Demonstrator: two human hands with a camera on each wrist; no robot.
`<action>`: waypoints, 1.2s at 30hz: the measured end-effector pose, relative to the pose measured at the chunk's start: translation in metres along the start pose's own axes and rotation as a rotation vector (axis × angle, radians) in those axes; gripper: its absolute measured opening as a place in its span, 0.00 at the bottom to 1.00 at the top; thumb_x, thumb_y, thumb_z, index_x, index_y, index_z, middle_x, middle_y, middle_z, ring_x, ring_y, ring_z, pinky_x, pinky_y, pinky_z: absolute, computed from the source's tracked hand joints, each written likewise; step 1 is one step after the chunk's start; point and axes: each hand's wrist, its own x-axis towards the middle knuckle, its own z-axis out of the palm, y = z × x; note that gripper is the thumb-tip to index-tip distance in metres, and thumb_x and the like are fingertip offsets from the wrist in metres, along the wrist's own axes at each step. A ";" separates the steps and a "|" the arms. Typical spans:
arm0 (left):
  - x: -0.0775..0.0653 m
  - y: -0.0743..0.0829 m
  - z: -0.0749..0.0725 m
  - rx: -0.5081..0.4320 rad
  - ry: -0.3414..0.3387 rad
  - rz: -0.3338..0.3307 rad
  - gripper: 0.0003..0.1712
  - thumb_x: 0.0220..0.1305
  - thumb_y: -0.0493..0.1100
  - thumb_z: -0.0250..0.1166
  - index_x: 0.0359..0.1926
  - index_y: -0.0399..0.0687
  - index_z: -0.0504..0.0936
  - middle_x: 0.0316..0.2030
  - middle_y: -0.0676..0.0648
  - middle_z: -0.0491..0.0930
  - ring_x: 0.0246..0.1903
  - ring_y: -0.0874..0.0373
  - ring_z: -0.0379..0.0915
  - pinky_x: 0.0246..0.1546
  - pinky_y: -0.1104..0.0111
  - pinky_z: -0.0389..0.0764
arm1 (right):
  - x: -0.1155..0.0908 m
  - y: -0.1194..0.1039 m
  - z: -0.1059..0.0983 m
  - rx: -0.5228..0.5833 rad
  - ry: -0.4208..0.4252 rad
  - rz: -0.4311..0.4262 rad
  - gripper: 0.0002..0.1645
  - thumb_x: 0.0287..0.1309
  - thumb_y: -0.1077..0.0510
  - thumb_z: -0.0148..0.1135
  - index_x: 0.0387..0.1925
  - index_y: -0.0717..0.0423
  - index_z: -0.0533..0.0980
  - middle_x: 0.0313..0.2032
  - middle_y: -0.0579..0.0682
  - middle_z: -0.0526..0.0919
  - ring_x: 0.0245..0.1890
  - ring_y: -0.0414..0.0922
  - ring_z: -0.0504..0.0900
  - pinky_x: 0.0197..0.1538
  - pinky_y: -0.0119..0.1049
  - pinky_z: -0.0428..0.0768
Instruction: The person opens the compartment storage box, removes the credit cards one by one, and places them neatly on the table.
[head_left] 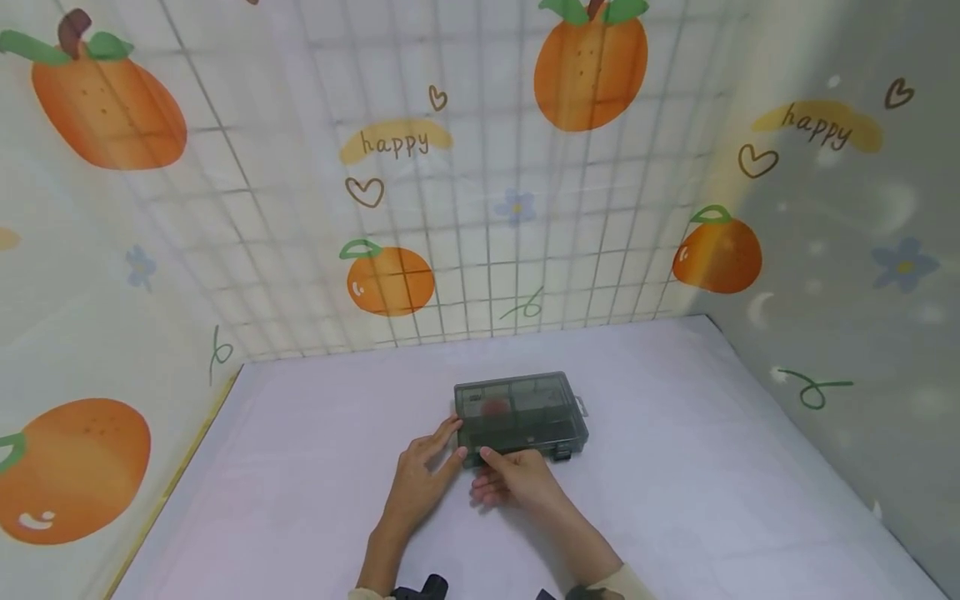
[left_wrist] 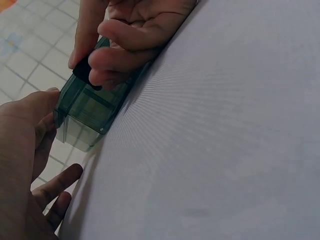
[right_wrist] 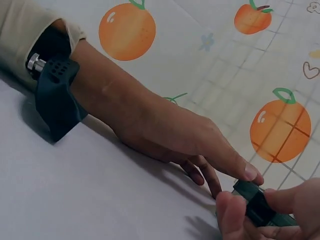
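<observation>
A smoky translucent compartment box [head_left: 520,414] lies flat on the pale worktop [head_left: 712,483], lid closed, near its middle. The left hand [head_left: 420,479] rests against the box's left end, fingers [right_wrist: 235,167] straight and touching it. The right hand [head_left: 517,482] has its thumb and fingers [left_wrist: 117,55] curled around the dark latch [right_wrist: 256,202] on the near edge, pinching it.

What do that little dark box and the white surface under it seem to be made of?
The box looks like smoky, see-through hard plastic: dividers and something red show through its glossy lid. The table cover seems to be matte woven cloth, judging by its fine ribbed texture in the left wrist view, though that is less certain.
</observation>
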 end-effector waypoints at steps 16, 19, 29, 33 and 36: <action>0.002 -0.002 0.001 -0.001 0.009 -0.045 0.29 0.70 0.60 0.61 0.69 0.60 0.75 0.68 0.58 0.70 0.59 0.47 0.72 0.59 0.44 0.70 | 0.000 0.000 0.002 -0.123 -0.033 -0.078 0.12 0.66 0.68 0.58 0.31 0.77 0.79 0.28 0.65 0.86 0.26 0.51 0.88 0.32 0.39 0.86; 0.002 -0.002 0.002 0.001 0.006 -0.045 0.29 0.70 0.60 0.61 0.69 0.60 0.75 0.68 0.59 0.69 0.59 0.47 0.72 0.60 0.44 0.69 | -0.003 0.000 -0.002 -0.187 -0.052 -0.075 0.15 0.68 0.63 0.60 0.32 0.74 0.81 0.27 0.63 0.86 0.24 0.50 0.87 0.30 0.39 0.86; 0.000 -0.002 0.002 0.006 0.003 -0.046 0.30 0.70 0.61 0.61 0.69 0.61 0.74 0.69 0.61 0.68 0.60 0.48 0.71 0.62 0.43 0.66 | -0.026 -0.009 -0.029 -0.591 0.007 -0.222 0.14 0.68 0.56 0.63 0.45 0.64 0.83 0.24 0.47 0.85 0.22 0.44 0.83 0.25 0.35 0.81; 0.000 -0.002 0.002 0.003 0.004 -0.039 0.30 0.70 0.61 0.61 0.69 0.61 0.74 0.69 0.60 0.68 0.61 0.48 0.71 0.62 0.43 0.67 | -0.035 -0.013 -0.052 -0.730 0.020 -0.335 0.13 0.68 0.55 0.63 0.46 0.60 0.83 0.27 0.43 0.85 0.23 0.40 0.82 0.26 0.33 0.79; 0.000 -0.002 0.003 0.006 0.001 -0.027 0.30 0.71 0.60 0.60 0.70 0.60 0.73 0.69 0.60 0.68 0.61 0.47 0.71 0.62 0.43 0.67 | -0.041 -0.018 -0.071 -0.773 0.053 -0.423 0.11 0.67 0.56 0.65 0.46 0.57 0.84 0.32 0.42 0.87 0.28 0.37 0.83 0.30 0.31 0.82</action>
